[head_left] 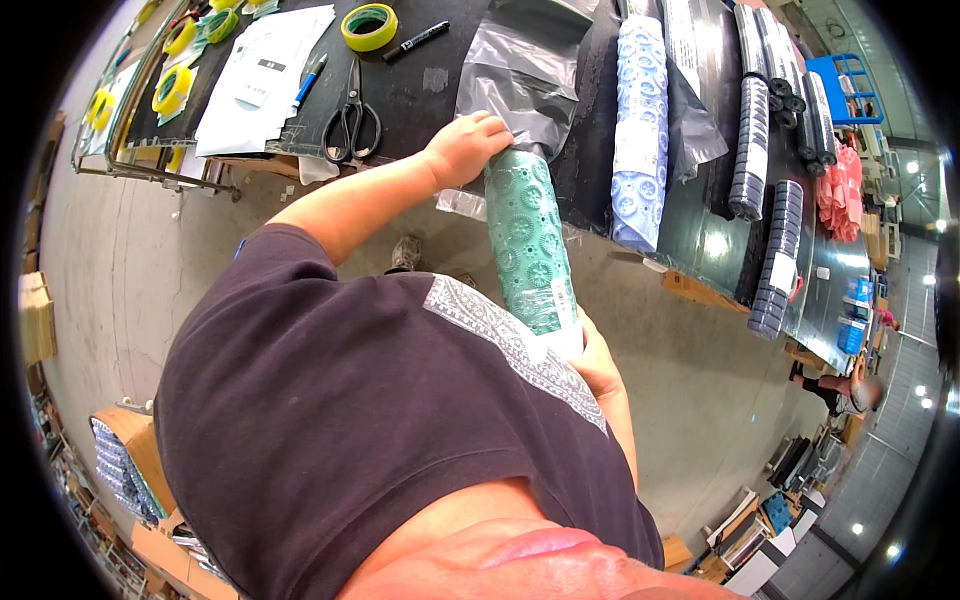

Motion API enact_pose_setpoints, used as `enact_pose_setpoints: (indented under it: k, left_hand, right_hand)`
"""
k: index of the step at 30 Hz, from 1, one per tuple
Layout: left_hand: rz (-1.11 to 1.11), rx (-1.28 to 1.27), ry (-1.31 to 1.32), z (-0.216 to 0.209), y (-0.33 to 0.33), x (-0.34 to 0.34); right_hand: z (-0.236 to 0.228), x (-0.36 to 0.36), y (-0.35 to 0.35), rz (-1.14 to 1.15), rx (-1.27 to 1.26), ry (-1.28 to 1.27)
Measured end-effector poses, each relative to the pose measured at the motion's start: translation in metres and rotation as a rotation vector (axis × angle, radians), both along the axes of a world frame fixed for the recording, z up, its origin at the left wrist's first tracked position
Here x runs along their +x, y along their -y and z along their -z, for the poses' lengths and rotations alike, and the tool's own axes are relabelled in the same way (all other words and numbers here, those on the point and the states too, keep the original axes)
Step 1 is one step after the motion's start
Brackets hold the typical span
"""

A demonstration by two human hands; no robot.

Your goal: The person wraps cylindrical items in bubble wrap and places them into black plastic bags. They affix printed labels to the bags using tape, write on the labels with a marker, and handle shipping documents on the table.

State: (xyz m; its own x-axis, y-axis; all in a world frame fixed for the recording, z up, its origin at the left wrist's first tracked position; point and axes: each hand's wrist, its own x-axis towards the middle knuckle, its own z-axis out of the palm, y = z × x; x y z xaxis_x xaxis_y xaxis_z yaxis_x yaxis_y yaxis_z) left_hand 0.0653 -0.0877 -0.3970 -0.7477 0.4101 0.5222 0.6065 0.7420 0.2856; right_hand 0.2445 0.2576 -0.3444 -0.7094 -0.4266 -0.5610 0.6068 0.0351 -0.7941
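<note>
A green roll (525, 225) with a raised round pattern and clear wrap slants from the table edge toward my body. At its far end my left hand (468, 148) is closed on the edge of a grey plastic bag (520, 70), whose mouth meets the roll's end. How far the roll reaches into the bag is hidden. My right hand (597, 362) is wrapped round the roll's near end, beside a white label; some of its fingers are out of sight. To the right of the bag lies a light-blue patterned roll (640, 130).
On the black table (435, 110) lie black scissors (352, 125), a yellow tape roll (369, 27), a black marker (416, 41), a blue pen (310, 80) and white papers (262, 75). Several dark wrapped rolls (775, 260) lie farther right, near pink material (840, 190). A person (845, 392) stands at far right.
</note>
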Motion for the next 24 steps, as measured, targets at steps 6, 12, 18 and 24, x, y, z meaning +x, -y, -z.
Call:
enact_pose_setpoints:
  k: [6,12,18,24]
  left_hand:
    - [0.299,0.129,-0.074,-0.037,-0.027,-0.005]
    - [-0.592,1.343,0.750,0.030,-0.020,-0.074]
    - [-0.232,1.715,1.397,-0.004,-0.021,-0.104]
    - [-0.146,1.682,1.411,-0.017,0.026,-0.148]
  right_hand:
    - [0.001,-0.013,0.004,0.020,0.059,-0.107]
    - [0.005,-0.041,0.020,-0.003,-0.026,-0.163]
    - [0.016,-0.100,0.062,0.028,0.007,-0.272]
    - [0.041,-0.185,0.163,0.050,0.409,-0.602]
